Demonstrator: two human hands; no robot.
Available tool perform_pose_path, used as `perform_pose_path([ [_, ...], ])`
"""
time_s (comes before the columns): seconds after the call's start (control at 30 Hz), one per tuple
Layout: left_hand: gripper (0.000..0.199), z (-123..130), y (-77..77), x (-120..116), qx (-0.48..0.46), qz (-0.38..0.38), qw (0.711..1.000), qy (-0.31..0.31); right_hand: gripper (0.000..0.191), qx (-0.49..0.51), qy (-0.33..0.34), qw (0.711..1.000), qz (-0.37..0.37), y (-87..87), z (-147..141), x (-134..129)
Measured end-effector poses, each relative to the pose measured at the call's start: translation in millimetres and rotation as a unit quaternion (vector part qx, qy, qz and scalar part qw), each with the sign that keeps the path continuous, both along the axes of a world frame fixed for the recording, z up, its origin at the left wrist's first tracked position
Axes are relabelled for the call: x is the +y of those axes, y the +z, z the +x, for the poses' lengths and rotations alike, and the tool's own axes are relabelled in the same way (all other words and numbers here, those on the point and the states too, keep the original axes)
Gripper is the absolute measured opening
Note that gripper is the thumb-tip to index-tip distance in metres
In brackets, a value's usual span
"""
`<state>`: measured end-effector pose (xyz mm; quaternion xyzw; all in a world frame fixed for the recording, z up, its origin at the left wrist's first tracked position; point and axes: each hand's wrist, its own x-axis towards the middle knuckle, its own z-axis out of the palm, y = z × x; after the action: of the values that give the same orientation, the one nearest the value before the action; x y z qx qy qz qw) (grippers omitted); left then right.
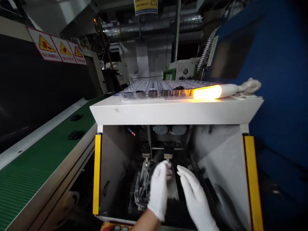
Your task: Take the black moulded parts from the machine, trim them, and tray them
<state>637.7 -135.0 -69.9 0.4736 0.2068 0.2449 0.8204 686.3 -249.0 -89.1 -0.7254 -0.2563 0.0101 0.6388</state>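
Observation:
Both hands wear white gloves and reach into the open machine bay. My left hand [159, 189] has its fingers curled inward, their tips blurred; anything inside them is hidden. It is just in front of the right-hand fixture [168, 150], which bears a black part. My right hand [195, 195] is apart from it, fingers stretched forward, with nothing seen in it. Another fixture [145, 151] with a black part stands to the left. Below it lies a bundle of dark cables [141, 189].
Clear plastic trays [154, 89] and a glowing lamp [207, 93] lie on the white machine top [168, 112]. Yellow bars [97, 175] flank the bay. On the left, a green conveyor [45, 160] carries black parts [75, 135]. A blue machine [281, 96] stands right.

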Motion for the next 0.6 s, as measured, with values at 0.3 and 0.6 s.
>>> perform_pose_path([
  [0.3, 0.036, 81.1, 6.7, 55.0, 0.078, 0.096, 0.988, 0.094, 0.039, 0.178, 0.009, 0.982, 0.055, 21.2, 102.7, 51.9],
  [0.6, 0.028, 97.6, 4.9, 71.8, 0.115, 0.111, 0.986, 0.051, 0.028, 0.212, 0.066, 0.974, 0.055, 22.7, 128.3, 72.4],
])
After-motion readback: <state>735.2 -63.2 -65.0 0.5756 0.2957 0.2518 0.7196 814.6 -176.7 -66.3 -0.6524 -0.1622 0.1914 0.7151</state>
